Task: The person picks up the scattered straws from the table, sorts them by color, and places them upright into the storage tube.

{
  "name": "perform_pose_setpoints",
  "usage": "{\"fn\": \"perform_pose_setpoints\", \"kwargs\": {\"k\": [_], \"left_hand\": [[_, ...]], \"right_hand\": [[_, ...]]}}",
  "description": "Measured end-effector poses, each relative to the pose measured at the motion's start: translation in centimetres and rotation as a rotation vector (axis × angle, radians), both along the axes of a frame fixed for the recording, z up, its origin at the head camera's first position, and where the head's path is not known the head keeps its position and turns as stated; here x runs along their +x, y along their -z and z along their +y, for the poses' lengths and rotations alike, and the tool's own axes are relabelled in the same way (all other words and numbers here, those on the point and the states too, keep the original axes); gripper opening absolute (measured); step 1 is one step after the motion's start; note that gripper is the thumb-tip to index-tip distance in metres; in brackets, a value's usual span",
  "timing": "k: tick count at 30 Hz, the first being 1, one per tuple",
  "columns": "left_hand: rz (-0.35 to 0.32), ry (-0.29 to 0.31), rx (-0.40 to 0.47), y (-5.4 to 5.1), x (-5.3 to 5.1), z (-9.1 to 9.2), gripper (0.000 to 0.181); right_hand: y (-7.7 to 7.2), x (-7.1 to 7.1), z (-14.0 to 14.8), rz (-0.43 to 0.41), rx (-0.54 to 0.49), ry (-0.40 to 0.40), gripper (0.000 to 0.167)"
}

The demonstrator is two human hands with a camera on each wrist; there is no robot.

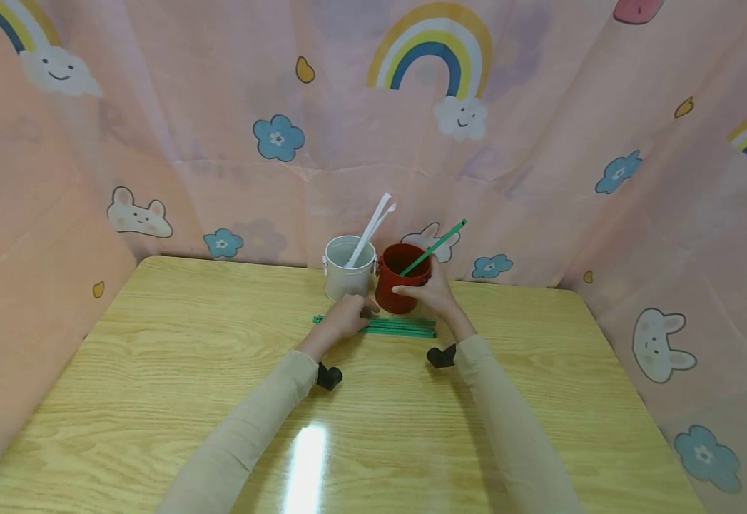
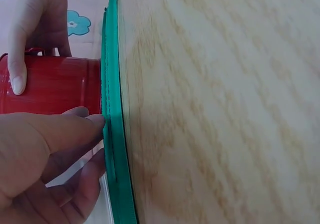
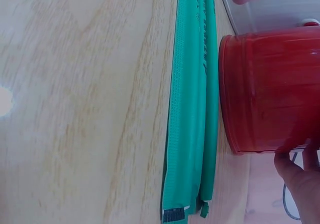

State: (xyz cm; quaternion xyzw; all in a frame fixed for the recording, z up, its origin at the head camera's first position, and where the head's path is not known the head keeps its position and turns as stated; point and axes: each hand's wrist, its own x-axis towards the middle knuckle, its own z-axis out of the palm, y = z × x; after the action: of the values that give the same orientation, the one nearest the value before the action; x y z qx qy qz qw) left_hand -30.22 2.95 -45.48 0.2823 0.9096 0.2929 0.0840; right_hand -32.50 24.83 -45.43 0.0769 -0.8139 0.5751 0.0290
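Observation:
Several long, thin green wrapped sticks [image 1: 405,328], like wrapped straws, lie side by side on the table. My left hand [image 1: 349,314] has its bent fingertips touching them from above; whether it pinches one cannot be told. Just behind stands a small red bucket [image 1: 391,293], upright, with one green stick [image 1: 440,242] leaning out of it. My right hand [image 1: 434,289] grips the bucket by its right side, thumb [image 2: 19,76] across the front. Close to the left of it is a white bucket [image 1: 341,282] holding white wrapped sticks [image 1: 367,232].
The wooden table [image 1: 206,371] ends just behind the buckets at a pink patterned curtain [image 1: 232,185], which also hangs along both sides. Black camera pieces [image 1: 329,377] hang at both wrists. A bright reflection lies on the near tabletop.

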Motion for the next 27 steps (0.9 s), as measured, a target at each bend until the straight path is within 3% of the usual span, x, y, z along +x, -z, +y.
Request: {"fn": "perform_pose_setpoints", "kwargs": {"k": [9,16,22,27], "left_hand": [[-0.003,-0.044,-0.058,-0.1,0.2,-0.1,0.023],[-0.011,-0.027,-0.078,0.0,0.2,-0.3,0.019],[-0.026,-0.005,-0.084,-0.2,0.5,-0.6,0.018],[0.012,0.026,-0.076,-0.5,0.8,-1.0,0.017]], "right_hand": [[-0.4,0.0,0.0,-0.012,0.006,-0.005,0.085],[-2.8,1.5,-0.7,-0.026,0.01,-0.029,0.085],[-3.1,2.0,-0.9,-0.028,0.004,-0.033,0.084],[-3.0,1.9,-0.9,-0.028,-0.003,-0.033,0.084]]}}
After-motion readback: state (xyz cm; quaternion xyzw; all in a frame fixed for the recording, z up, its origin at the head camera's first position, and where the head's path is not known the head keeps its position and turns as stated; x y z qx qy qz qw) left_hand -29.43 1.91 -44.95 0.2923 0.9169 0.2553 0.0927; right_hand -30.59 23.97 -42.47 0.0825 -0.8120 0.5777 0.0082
